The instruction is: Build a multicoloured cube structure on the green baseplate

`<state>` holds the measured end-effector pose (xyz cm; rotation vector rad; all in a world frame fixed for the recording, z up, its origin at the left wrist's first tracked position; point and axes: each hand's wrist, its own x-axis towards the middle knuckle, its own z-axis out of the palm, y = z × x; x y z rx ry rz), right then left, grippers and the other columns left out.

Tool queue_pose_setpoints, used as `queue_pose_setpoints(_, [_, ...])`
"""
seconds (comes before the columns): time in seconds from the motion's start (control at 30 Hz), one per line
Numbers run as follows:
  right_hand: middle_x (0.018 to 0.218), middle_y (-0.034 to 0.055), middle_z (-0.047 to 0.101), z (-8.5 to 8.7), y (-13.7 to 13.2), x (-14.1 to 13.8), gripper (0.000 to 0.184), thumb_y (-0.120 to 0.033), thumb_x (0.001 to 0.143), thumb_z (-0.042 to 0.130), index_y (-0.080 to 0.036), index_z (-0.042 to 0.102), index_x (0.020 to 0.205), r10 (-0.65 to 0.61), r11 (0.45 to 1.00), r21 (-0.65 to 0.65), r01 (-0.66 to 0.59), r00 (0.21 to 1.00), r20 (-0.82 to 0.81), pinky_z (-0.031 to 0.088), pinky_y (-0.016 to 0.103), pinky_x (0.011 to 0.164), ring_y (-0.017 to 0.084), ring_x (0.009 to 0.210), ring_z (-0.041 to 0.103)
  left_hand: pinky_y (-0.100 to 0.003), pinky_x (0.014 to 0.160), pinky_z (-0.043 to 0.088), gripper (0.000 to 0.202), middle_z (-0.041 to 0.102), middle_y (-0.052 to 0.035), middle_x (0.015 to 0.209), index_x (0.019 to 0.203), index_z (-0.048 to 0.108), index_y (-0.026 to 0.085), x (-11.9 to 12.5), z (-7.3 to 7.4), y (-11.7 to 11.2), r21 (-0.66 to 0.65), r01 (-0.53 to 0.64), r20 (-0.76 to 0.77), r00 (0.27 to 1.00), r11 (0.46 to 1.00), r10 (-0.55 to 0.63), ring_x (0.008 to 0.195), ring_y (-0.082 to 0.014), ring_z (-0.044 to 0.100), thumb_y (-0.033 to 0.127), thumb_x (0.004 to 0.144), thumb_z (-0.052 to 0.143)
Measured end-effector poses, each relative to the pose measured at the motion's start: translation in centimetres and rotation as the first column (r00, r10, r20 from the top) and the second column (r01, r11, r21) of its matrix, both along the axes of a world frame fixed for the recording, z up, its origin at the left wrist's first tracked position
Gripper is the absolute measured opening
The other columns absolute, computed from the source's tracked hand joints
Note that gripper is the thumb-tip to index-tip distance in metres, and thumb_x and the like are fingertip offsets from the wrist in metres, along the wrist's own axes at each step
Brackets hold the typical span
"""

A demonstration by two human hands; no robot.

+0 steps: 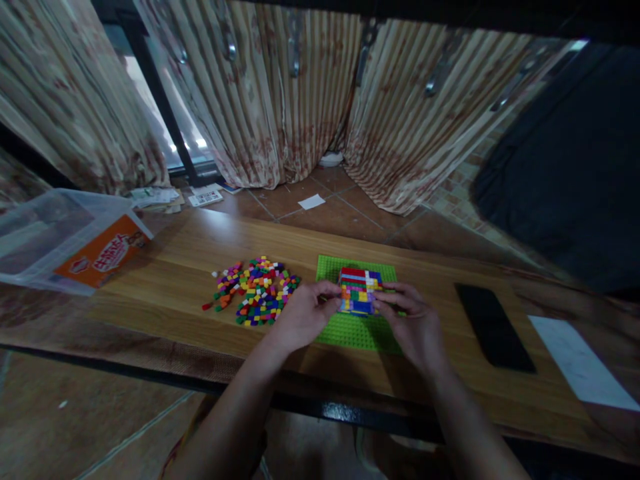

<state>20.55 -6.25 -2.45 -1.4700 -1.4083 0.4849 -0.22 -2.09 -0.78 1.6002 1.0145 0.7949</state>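
Observation:
A green studded baseplate [331,268] lies on the wooden table [175,280]. On it stands a multicoloured block of small bricks [358,288], red on top, with green, orange, yellow and blue rows. My left hand [303,315] has its fingers curled against the block's left side. My right hand [413,327] pinches the block's right side, thumb and fingers closed on it. A heap of several loose small bricks [255,291] in many colours lies to the left of the baseplate, close to my left hand.
A clear plastic tub [45,233] with an orange label lies on its side at the table's left end. A black phone [493,325] and a white sheet [580,363] lie to the right. Curtains [280,93] hang behind; tiled floor with papers beyond.

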Motion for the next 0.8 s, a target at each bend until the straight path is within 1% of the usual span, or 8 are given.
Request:
queue_pose_setpoints(0.1, [0.111,0.0069,0.066,0.0,-0.4,0.1,0.018,-0.039,0.085,0.066,-0.026,0.078,0.088,0.02,1.0,0.007,-0.021,0.994,0.108,0.053,0.041,0.088,0.023,0.101,0.064,-0.027,0.07,0.051,0.026,0.072,-0.0042,0.092,0.106,0.069,0.017,0.4,0.1,-0.3,0.031,-0.037,-0.08,0.996,0.999,0.04,0.075,-0.0156,0.065,0.023,0.084,0.056])
queue_pose_setpoints(0.17, [0.115,0.0071,0.065,-0.2,-0.7,0.1,0.02,-0.039,0.089,0.062,-0.028,0.078,0.094,0.026,0.999,0.024,-0.032,0.979,0.201,0.052,0.043,0.092,0.023,0.103,0.063,-0.029,0.072,0.053,0.03,0.072,-0.0066,0.1,0.111,0.067,0.017,0.7,0.2,-0.5,0.037,-0.043,-0.131,0.99,0.998,0.047,0.079,-0.0173,0.066,0.023,0.085,0.056])
queue_pose_setpoints(0.3, [0.124,0.0098,0.062,-0.8,-1.6,-0.2,0.027,-0.037,0.094,0.054,-0.027,0.075,0.108,0.006,0.998,0.051,-0.025,0.939,0.345,0.05,0.047,0.097,0.025,0.109,0.06,-0.033,0.083,0.055,0.037,0.068,-0.0105,0.117,0.121,0.063,0.018,1.2,-0.1,-0.9,0.087,-0.066,-0.19,0.978,0.994,0.082,0.095,-0.0209,0.067,0.023,0.085,0.055])
queue_pose_setpoints(0.43, [0.13,0.0128,0.059,-0.9,-2.2,-0.8,0.032,-0.037,0.096,0.05,-0.024,0.073,0.114,-0.01,0.999,0.039,-0.006,0.919,0.394,0.048,0.049,0.101,0.027,0.117,0.057,-0.038,0.094,0.053,0.042,0.066,-0.0111,0.123,0.127,0.059,0.019,1.5,-0.5,-1.2,0.146,-0.055,-0.193,0.978,0.988,0.083,0.108,-0.0235,0.064,0.021,0.085,0.056])
queue_pose_setpoints(0.53, [0.131,0.0112,0.059,-0.4,-2.3,-0.7,0.03,-0.039,0.095,0.052,-0.026,0.073,0.112,-0.013,1.0,0.029,0.004,0.95,0.313,0.048,0.047,0.1,0.025,0.116,0.058,-0.04,0.098,0.052,0.043,0.064,-0.0118,0.128,0.128,0.058,0.018,1.8,-0.5,-1.3,0.144,-0.075,-0.198,0.975,0.987,0.103,0.111,-0.024,0.064,0.02,0.085,0.056])
queue_pose_setpoints(0.63, [0.125,0.0109,0.063,0.4,-1.9,0.1,0.034,-0.042,0.093,0.055,-0.025,0.069,0.118,-0.092,0.996,0.0,0.093,0.988,0.12,0.055,0.039,0.084,0.023,0.105,0.063,-0.04,0.098,0.051,0.044,0.063,-0.0122,0.131,0.129,0.057,0.017,2.2,-0.1,-1.3,0.13,-0.102,-0.228,0.965,0.986,0.13,0.111,-0.024,0.064,0.015,0.084,0.054])
queue_pose_setpoints(0.7, [0.115,0.0113,0.068,0.7,-1.4,0.7,0.038,-0.044,0.09,0.057,-0.021,0.067,0.118,-0.184,0.983,-0.029,0.183,0.983,-0.019,0.056,0.034,0.072,0.021,0.092,0.066,-0.04,0.098,0.052,0.046,0.065,-0.0122,0.128,0.129,0.057,0.017,2.5,0.2,-1.3,0.123,-0.109,-0.251,0.958,0.986,0.137,0.11,-0.0241,0.065,0.013,0.083,0.054])
queue_pose_setpoints(0.8, [0.095,0.0093,0.072,1.0,-0.6,1.2,0.039,-0.044,0.084,0.063,-0.016,0.071,0.109,-0.293,0.956,-0.068,0.285,0.935,-0.202,0.053,0.032,0.064,0.018,0.075,0.065,-0.04,0.097,0.052,0.045,0.067,-0.0119,0.125,0.128,0.058,0.016,2.8,0.5,-1.4,0.119,-0.125,-0.267,0.952,0.985,0.153,0.109,-0.0247,0.065,0.013,0.083,0.056])
